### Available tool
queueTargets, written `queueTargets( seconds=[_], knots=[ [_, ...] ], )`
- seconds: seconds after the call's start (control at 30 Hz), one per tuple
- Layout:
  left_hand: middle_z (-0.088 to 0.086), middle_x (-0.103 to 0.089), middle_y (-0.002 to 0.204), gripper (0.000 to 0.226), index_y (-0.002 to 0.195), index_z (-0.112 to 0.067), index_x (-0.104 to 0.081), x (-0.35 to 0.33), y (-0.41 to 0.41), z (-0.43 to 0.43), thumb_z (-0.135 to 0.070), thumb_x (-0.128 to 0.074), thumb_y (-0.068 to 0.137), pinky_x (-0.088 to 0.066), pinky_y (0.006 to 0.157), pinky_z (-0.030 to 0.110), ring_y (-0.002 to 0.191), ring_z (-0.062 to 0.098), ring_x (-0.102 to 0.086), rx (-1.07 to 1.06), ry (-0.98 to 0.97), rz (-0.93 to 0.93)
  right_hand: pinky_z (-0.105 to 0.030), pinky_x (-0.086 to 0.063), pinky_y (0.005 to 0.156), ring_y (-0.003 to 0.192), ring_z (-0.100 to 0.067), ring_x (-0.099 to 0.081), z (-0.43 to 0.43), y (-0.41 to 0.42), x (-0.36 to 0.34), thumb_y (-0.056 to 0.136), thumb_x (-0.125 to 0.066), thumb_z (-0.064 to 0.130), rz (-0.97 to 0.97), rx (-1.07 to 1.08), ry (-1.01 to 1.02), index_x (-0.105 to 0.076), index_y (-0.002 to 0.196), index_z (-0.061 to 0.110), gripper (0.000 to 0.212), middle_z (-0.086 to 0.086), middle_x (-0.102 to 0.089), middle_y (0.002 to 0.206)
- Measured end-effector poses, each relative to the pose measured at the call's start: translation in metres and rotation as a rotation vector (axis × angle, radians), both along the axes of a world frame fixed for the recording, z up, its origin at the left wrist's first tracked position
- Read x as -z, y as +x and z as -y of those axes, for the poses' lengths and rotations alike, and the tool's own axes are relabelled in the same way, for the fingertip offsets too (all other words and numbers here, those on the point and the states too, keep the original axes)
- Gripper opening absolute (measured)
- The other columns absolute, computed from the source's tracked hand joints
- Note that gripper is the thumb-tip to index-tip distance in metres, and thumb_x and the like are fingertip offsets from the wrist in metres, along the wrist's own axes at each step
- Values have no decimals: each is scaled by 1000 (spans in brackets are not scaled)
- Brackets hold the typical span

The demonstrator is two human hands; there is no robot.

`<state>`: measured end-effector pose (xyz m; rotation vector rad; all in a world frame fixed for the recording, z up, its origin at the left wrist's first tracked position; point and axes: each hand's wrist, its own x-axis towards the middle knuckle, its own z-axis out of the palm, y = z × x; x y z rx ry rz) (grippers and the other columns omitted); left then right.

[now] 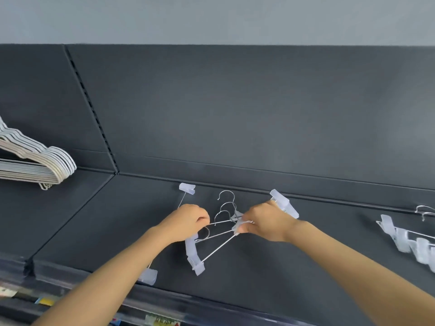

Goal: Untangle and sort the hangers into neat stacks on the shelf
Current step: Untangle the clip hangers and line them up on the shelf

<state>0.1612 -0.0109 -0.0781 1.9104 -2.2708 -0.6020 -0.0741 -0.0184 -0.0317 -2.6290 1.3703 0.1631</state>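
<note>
A tangle of metal clip hangers [217,245] with clear plastic clips lies in the middle of the dark shelf [94,231]. Their wire hooks [226,203] point toward the back panel. My left hand [188,222] is closed around the hangers' thin bars on the left side. My right hand [268,220] pinches the hangers where the hooks join the bars. Clear clips stick out at the back left [187,188], behind my right hand [283,203] and below my left hand [194,255]. One more clip [148,276] lies near the shelf's front edge.
A neat stack of white and beige hangers [35,163] rests on the neighbouring shelf section at far left. A row of clip hangers [407,241] lies at the right edge. The dark back panel [235,114] rises behind. Price labels [162,322] line the front rail.
</note>
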Motion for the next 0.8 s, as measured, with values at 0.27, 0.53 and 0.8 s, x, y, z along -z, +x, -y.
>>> queueTargets(
  seconds=[0.27,0.53,0.8],
  knots=[
    [-11,-67,90,17,90,-17,-73,-7,-12,15,-22,-58,86,-47,77,21,87,8,-61,152,119,-73,-25,-11,76,67,-11,-43,-19,-15,1,88,-44,62,116,163,19,-69,102,30,44,8,-55,75],
    [-5,-51,81,23,77,-18,-63,-12,-15,28,-23,-47,93,-43,81,32,76,17,-52,206,74,-36,-29,-15,92,68,-18,-34,-33,-36,9,88,-39,65,54,336,-42,-66,101,24,51,-1,-45,68],
    [3,-64,85,36,86,-8,-66,-10,-20,29,-31,-40,97,-41,71,29,74,17,-52,173,112,-123,-30,-23,91,60,-14,-29,-45,-50,6,87,-40,66,14,406,15,-66,95,24,51,-1,-31,57]
  ],
)
